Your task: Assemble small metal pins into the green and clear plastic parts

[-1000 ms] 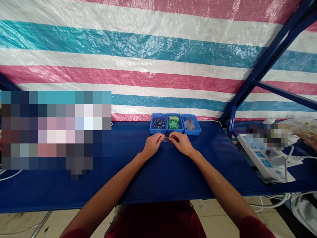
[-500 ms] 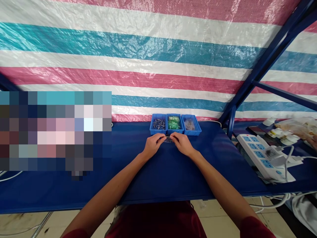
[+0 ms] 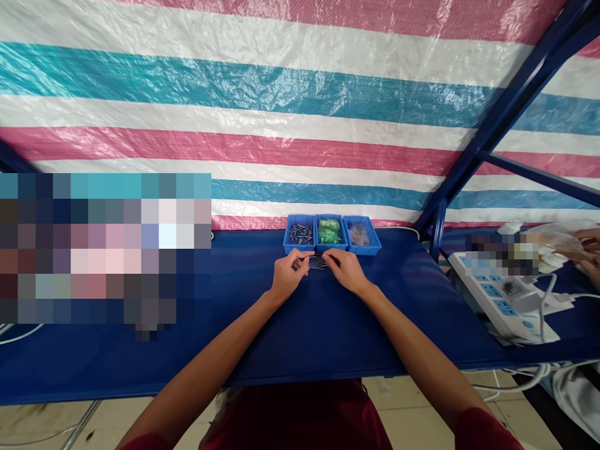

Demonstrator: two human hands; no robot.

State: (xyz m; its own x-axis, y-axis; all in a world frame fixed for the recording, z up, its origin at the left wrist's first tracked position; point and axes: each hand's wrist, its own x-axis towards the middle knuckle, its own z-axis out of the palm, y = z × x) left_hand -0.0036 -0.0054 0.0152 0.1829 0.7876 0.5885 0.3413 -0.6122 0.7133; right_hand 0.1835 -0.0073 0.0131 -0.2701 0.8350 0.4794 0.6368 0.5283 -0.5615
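My left hand [image 3: 287, 275] is closed in a pinch on the left edge of a small clear plastic bag [image 3: 318, 262]. Opposite it, my right hand [image 3: 345, 271] pinches the bag's right side. Thin dark metal pieces appear inside the bag, too small to make out exactly. Just beyond my fingers stand three blue bins in a row. The left bin [image 3: 285, 249] holds loose slender metal pieces. In the middle bin [image 3: 332, 249] lie green packets, and the right bin [image 3: 370, 250] contains small clear bags.
A white power strip [image 3: 529, 325] with plugs and cables lies to the right. Behind it are white-capped bottles and a plastic bag, with another person's hand [image 3: 585, 245] at the right edge. Blue frame bars [image 3: 497, 106] slant before a striped sheet [image 3: 281, 81]. The left side is pixelated.
My fingers have moved slightly apart, so more of the clear bag shows between them. Another person's hand has appeared at the right edge.
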